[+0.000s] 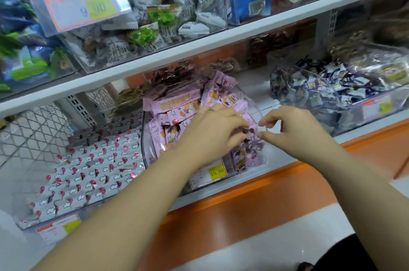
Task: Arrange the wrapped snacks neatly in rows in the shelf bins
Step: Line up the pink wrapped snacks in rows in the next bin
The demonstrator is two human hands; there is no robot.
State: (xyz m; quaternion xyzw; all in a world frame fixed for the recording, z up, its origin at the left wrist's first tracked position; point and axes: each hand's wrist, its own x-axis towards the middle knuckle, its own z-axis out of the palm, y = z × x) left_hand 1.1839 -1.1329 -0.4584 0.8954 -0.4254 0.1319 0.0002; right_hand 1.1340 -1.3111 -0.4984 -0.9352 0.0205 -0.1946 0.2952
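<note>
White sticks (93, 166) with red marks lie in tidy rows in the left bin (28, 225), at 8 o'clock in the view. At 11 o'clock, on the upper shelf (243, 37), sit green packets (155, 34) in a loose heap. The mid bin (143, 138), just beside the sticks at their 3 o'clock, holds the pink snacks (177, 102), piled untidily. A tag (218, 172) is on its front, at 6 o'clock. The left hand (212, 131) is over the pile, fingers curled down round pink snacks at the heap's 4 o'clock. The right hand (294, 131) is at the mid bin's 3 o'clock rim with thumb and fingers bent. Whether it pinches anything, I cannot tell. Dark snacks (309, 87) fill the right bin (376, 113), at 2 o'clock.
</note>
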